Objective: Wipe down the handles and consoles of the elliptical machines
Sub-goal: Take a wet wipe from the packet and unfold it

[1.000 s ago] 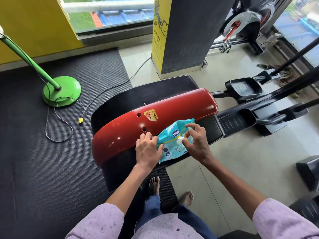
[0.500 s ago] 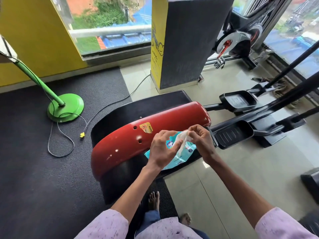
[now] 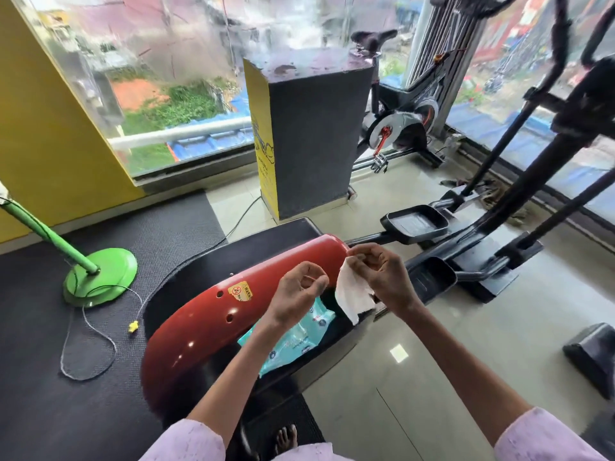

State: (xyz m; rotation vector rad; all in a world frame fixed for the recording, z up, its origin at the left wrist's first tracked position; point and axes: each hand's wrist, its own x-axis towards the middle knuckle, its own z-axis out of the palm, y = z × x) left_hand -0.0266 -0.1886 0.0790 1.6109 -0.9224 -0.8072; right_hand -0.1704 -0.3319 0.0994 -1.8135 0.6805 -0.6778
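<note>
A white wet wipe hangs from my right hand, which pinches its top edge above the elliptical's red flywheel cover. My left hand hovers just left of the wipe with fingers loosely curled, holding nothing. The teal wipes packet lies on the black ledge beside the red cover, partly hidden by my left forearm. The elliptical's black pedals and upright handle bars stretch to the right. No console is in view.
A green fan stand with a trailing cord sits on the black mat at left. A grey and yellow pillar stands behind the machine. A spin bike is by the window. My bare foot is on the floor below.
My right hand has pulled a wipe free of the packet and lifted it. My left hand has let go of the packet, which now lies on the ledge. The camera has tilted up.
</note>
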